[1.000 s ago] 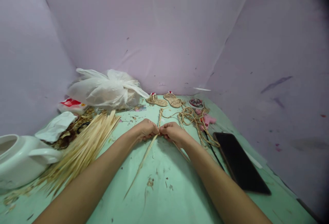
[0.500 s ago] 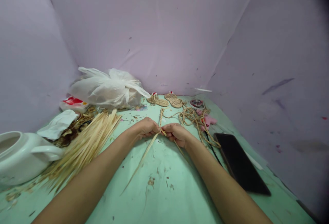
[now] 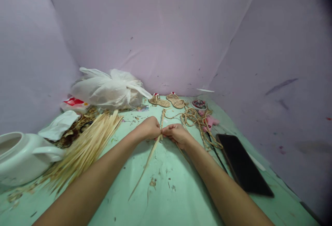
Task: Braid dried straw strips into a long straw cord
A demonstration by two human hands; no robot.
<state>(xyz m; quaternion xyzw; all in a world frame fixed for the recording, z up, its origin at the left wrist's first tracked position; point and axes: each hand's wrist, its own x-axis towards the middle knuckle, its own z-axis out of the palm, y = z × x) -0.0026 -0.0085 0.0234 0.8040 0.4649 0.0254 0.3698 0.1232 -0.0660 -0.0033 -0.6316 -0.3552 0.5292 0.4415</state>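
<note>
My left hand (image 3: pixel 149 128) and my right hand (image 3: pixel 176 133) meet at the middle of the green table (image 3: pixel 178 191), both pinched shut on a thin braided straw cord (image 3: pixel 162 117) that runs away from me. A loose straw strand (image 3: pixel 145 165) trails from the pinch back toward me on the left. A second strand passes under my right wrist. A pile of straw strips (image 3: pixel 83 150) lies just left of my left forearm.
A white ceramic pot (image 3: pixel 23 158) stands at the far left, with crumpled white plastic bags (image 3: pixel 109 89) behind the straw. Two small woven sandals (image 3: pixel 167 100), a coil of braided cord (image 3: pixel 197 120) and a pink toy (image 3: pixel 210 121) lie at the back. A black phone (image 3: pixel 242 165) lies to the right.
My hands have closed together again on the cord. The trailing strand has swung slightly to the right. The view barely shifted.
</note>
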